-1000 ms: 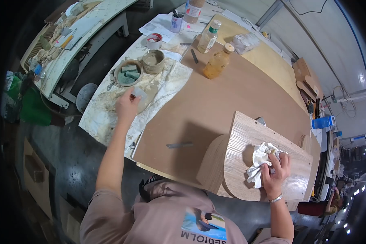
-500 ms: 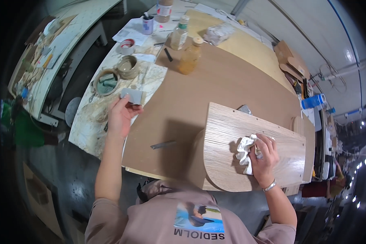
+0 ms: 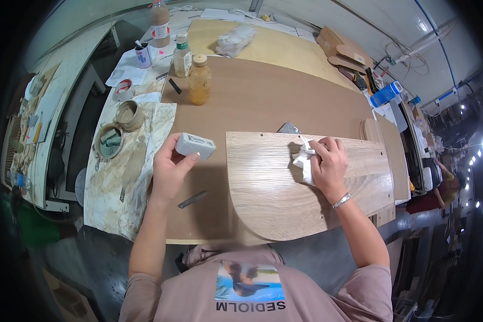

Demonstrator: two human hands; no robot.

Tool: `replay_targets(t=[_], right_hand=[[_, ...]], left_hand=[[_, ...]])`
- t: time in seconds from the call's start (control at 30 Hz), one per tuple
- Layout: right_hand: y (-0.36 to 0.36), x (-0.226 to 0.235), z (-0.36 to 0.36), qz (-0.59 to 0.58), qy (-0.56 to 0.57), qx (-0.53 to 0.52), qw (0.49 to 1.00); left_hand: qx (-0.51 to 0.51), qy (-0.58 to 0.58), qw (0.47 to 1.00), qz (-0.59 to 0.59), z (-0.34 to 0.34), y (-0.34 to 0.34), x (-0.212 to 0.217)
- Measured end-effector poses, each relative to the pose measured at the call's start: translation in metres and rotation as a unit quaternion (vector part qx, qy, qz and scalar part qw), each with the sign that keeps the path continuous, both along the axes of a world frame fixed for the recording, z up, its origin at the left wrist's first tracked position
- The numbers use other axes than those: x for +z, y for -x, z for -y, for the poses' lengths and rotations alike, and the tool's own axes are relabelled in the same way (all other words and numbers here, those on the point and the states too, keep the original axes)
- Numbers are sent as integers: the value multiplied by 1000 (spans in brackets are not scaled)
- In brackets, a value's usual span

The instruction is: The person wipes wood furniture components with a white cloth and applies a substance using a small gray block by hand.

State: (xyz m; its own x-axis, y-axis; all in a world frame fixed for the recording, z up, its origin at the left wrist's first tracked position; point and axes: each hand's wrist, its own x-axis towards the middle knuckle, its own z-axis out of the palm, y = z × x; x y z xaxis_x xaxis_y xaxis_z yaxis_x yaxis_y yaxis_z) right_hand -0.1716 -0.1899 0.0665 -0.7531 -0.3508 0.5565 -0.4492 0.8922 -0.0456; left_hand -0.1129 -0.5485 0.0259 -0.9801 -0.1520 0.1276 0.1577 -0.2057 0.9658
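My left hand [image 3: 169, 169] holds a small grey-white block [image 3: 195, 145] above the brown work table [image 3: 263, 102], just left of a light wooden panel [image 3: 284, 188] with a rounded corner. My right hand [image 3: 327, 163] presses a crumpled white cloth [image 3: 304, 160] onto the panel's upper middle. A small grey piece [image 3: 288, 128] lies at the panel's far edge. A thin dark tool [image 3: 192, 199] rests on the table below my left hand.
Stained paper [image 3: 121, 182] covers the table's left side, bearing a round tin [image 3: 110, 142] and a tape roll [image 3: 128, 114]. An amber bottle [image 3: 198, 80], a second bottle [image 3: 182, 55] and a wrapped bundle [image 3: 235, 40] stand at the back. Tools crowd the right bench [image 3: 383, 94].
My left hand lifted the grey-white block from the stained paper and carried it right toward the panel. My right hand stayed on the cloth, shifting slightly on the panel.
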Motion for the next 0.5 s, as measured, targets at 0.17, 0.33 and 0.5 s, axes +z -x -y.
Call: replay_targets(t=[0.17, 0.33, 0.5], right_hand=[[-3, 2, 5, -1, 23, -7, 1000], [-2, 1, 5, 0, 31, -13, 999], [-2, 1, 10, -9, 37, -2, 999]], left_hand=[[28, 240, 967, -83, -10, -7, 2], [36, 293, 947, -128, -21, 2, 8], [68, 264, 955, -117, -15, 35, 2]])
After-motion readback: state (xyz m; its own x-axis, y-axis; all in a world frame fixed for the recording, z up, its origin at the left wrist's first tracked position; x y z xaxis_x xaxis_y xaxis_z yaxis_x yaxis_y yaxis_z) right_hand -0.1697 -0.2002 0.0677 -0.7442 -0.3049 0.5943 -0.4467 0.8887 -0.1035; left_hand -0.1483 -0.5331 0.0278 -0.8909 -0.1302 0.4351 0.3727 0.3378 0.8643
